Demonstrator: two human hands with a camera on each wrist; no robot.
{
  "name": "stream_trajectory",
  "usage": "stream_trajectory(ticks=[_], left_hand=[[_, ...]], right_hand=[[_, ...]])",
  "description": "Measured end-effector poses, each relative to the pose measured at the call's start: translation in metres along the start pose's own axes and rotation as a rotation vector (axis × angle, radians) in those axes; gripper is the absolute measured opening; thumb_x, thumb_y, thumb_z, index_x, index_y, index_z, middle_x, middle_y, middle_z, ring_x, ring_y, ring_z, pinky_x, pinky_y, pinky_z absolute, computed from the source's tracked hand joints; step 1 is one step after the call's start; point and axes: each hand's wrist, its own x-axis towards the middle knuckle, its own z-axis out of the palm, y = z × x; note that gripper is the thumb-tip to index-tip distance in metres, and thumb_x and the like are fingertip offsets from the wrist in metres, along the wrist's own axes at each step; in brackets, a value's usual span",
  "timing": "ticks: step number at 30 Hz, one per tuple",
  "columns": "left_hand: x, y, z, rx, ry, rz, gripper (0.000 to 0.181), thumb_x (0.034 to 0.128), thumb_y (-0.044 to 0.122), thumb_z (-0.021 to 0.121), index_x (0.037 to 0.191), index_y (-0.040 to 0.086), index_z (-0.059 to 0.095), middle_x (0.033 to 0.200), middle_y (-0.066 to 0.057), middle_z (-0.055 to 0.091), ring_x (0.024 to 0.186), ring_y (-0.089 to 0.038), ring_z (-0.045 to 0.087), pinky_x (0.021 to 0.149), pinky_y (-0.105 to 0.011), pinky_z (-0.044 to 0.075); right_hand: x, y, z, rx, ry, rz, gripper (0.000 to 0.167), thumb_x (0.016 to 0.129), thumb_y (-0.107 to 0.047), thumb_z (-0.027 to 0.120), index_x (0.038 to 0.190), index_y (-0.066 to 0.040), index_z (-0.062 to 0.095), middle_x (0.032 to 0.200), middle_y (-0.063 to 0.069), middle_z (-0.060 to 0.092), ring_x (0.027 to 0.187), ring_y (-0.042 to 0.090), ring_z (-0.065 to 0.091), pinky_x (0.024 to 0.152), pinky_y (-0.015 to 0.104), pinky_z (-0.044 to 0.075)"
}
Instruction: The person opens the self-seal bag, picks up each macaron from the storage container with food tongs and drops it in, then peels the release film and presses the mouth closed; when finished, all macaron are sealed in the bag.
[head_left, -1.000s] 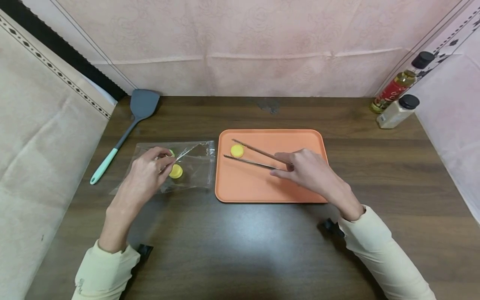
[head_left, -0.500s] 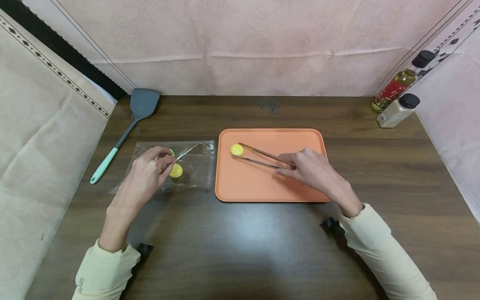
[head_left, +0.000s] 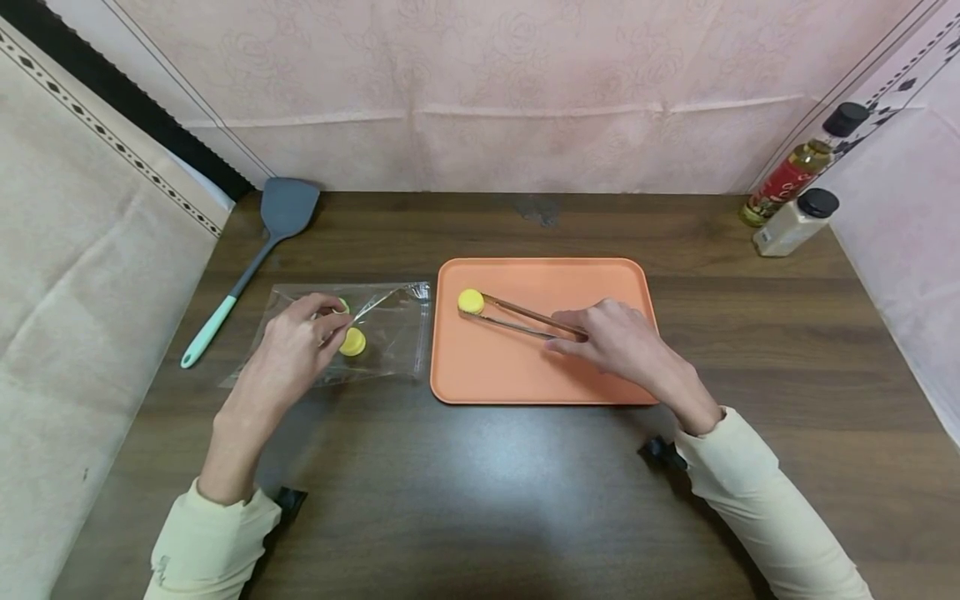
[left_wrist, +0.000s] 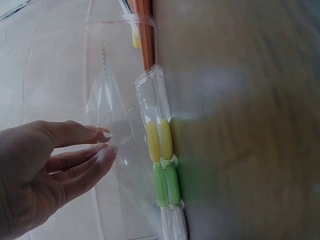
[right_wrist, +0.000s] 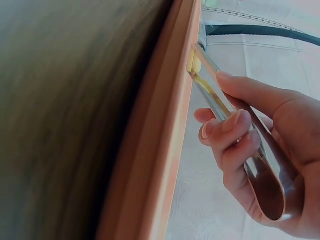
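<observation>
My left hand [head_left: 288, 342] pinches the raised upper film of a clear plastic zip bag [head_left: 393, 337]. Inside the bag lie yellow round pieces [left_wrist: 153, 141] and green ones [left_wrist: 167, 185], with white ones at the lower end in the left wrist view; my hand partly hides them in the head view. My right hand [head_left: 618, 337] grips metal tongs [right_wrist: 295, 192] above the orange tray [head_left: 540, 379]. The tong tips stand either side of a single yellow disc [head_left: 471, 301] near the tray's left edge, seemingly touching it. Whether the disc is lifted, I cannot tell.
A grey spatula [head_left: 288, 208] with a mint handle lies at the back left of the wooden table [head_left: 487, 492]. An oil bottle [head_left: 787, 179] and a black-lidded jar [head_left: 787, 233] stand at the back right. Cloth walls [head_left: 525, 92] bound the table.
The tongs have narrowed from a wide gap to close in on the yellow disc, and the disc has shifted slightly left. My left hand and the bag have hardly moved.
</observation>
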Motion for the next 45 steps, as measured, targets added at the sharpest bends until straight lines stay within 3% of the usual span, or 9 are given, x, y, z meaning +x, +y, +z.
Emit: stream_trajectory(ticks=[7, 14, 19, 26, 31, 38, 45], left_hand=[[-0.001, -0.001, 0.001, 0.002, 0.025, 0.028, 0.013, 0.0877, -0.011, 0.085, 0.100, -0.011, 0.082, 0.108, -0.027, 0.073, 0.091, -0.040, 0.072, 0.072, -0.051, 0.066], [0.000, -0.001, 0.000, 0.010, 0.012, 0.016, 0.014, 0.0882, -0.011, 0.085, 0.102, -0.011, 0.082, 0.109, -0.028, 0.073, 0.091, -0.040, 0.073, 0.071, -0.051, 0.066], [0.000, -0.002, 0.002, 0.016, 0.021, 0.034, 0.014, 0.0872, -0.011, 0.086, 0.101, -0.010, 0.082, 0.109, -0.028, 0.073, 0.091, -0.040, 0.073, 0.070, -0.050, 0.066], [-0.001, -0.002, 0.001, 0.014, 0.027, 0.040, 0.012, 0.0899, -0.011, 0.083, 0.102, -0.009, 0.082, 0.110, -0.025, 0.073, 0.091, -0.038, 0.073, 0.071, -0.049, 0.065], [-0.001, -0.002, 0.000, 0.021, 0.024, 0.037, 0.013, 0.0895, -0.010, 0.084, 0.102, -0.009, 0.082, 0.110, -0.026, 0.073, 0.091, -0.038, 0.073, 0.071, -0.050, 0.065], [0.000, -0.002, 0.000, 0.021, 0.027, 0.042, 0.012, 0.0898, -0.011, 0.083, 0.102, -0.010, 0.082, 0.109, -0.026, 0.073, 0.091, -0.039, 0.073, 0.070, -0.050, 0.065], [0.000, -0.002, 0.000, 0.021, 0.020, 0.038, 0.014, 0.0891, -0.011, 0.084, 0.102, -0.010, 0.082, 0.109, -0.027, 0.072, 0.089, -0.039, 0.073, 0.069, -0.050, 0.065]], right_hand=[[0.001, -0.010, -0.003, 0.043, -0.011, -0.041, 0.017, 0.104, -0.036, 0.078, 0.099, -0.020, 0.075, 0.059, -0.010, 0.049, 0.051, 0.008, 0.044, 0.050, 0.026, 0.033], [0.015, -0.032, -0.002, 0.064, -0.057, -0.123, 0.024, 0.103, -0.035, 0.080, 0.118, -0.018, 0.083, 0.063, -0.011, 0.052, 0.058, 0.008, 0.042, 0.055, 0.027, 0.035], [0.029, -0.047, 0.006, 0.050, -0.075, -0.187, 0.017, 0.105, -0.035, 0.078, 0.103, -0.018, 0.078, 0.062, -0.009, 0.046, 0.057, 0.007, 0.039, 0.054, 0.026, 0.033], [0.049, -0.066, 0.016, -0.013, -0.063, -0.229, 0.031, 0.106, -0.037, 0.075, 0.085, -0.018, 0.064, 0.062, -0.010, 0.041, 0.057, 0.009, 0.042, 0.051, 0.026, 0.034], [0.061, -0.079, 0.023, -0.036, -0.068, -0.231, 0.036, 0.107, -0.039, 0.074, 0.081, -0.018, 0.061, 0.062, -0.010, 0.042, 0.057, 0.010, 0.046, 0.050, 0.028, 0.037], [0.074, -0.093, 0.027, -0.048, -0.077, -0.191, 0.026, 0.107, -0.040, 0.074, 0.096, -0.017, 0.080, 0.067, -0.007, 0.058, 0.059, 0.012, 0.054, 0.051, 0.032, 0.046], [0.083, -0.099, 0.030, -0.069, -0.075, -0.171, 0.025, 0.107, -0.040, 0.073, 0.100, -0.017, 0.081, 0.066, -0.004, 0.059, 0.057, 0.012, 0.056, 0.049, 0.028, 0.040]])
